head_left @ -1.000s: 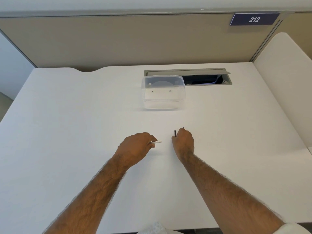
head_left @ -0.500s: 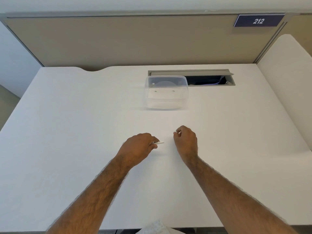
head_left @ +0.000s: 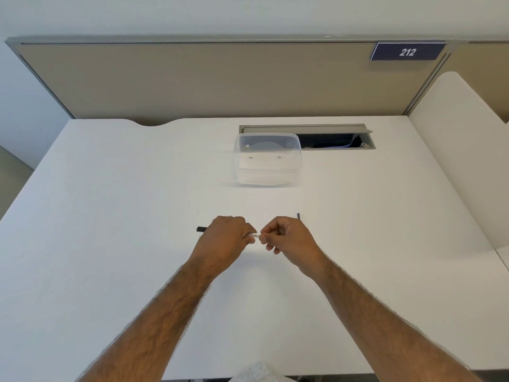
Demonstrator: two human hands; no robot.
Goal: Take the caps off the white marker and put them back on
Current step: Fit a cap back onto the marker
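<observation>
Head view, hands: the left hand (head_left: 224,239) and right hand (head_left: 286,238) meet low over the middle of the desk (head_left: 110,216), knuckles up, fingers curled.
Head view, marker: the white marker (head_left: 252,235) bridges the small gap between the two hands; only a short printed stretch of barrel shows.
Head view, long axis: the marker lies level, running left to right from one hand to the other.
Head view, left hand: closed around the marker's left part; a dark end (head_left: 201,229) pokes out past its outer side, cap or tip I cannot tell.
Head view, right hand: fingertips pinched shut on the marker's right end.
Head view, loose piece: a thin dark cap (head_left: 298,216) shows just beyond the right hand's far side; whether it lies on the desk or is held I cannot tell.
Head view, nearer hand: the right, by my reckoning, so it would fetch that cap.
Head view, step: probably mid-task, with one cap off.
Head view, beyond the hands: a clear tub (head_left: 267,159), well apart.
</observation>
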